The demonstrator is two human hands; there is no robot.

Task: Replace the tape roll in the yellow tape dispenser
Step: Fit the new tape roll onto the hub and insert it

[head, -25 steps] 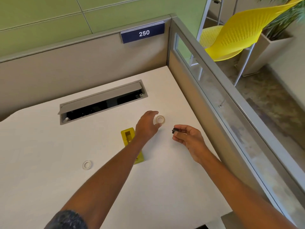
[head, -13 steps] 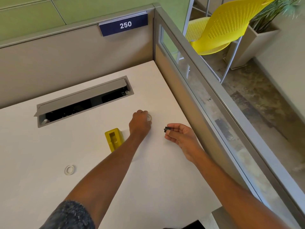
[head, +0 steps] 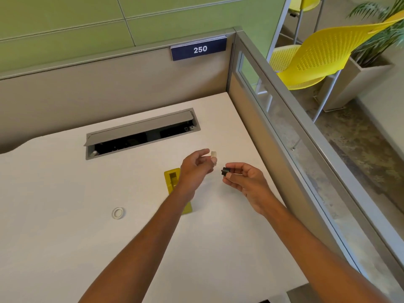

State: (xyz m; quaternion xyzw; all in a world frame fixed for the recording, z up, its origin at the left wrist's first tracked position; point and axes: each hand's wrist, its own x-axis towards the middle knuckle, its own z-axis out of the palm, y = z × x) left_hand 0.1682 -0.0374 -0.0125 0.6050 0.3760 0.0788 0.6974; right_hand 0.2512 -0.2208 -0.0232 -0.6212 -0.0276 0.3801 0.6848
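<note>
Now we pinch the pale tape roll (head: 213,154) between thumb and fingertips of our left hand (head: 194,171), just up and right of the yellow tape dispenser (head: 171,182) lying on the desk (head: 65,237). Our right hand (head: 247,182), farther right of the dispenser, pinches a small black hub (head: 225,171). A white ring (head: 118,213) lies left of the dispenser.

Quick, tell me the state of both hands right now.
Left hand: pinching the white tape roll.
Right hand: pinching the small black spindle.
</note>
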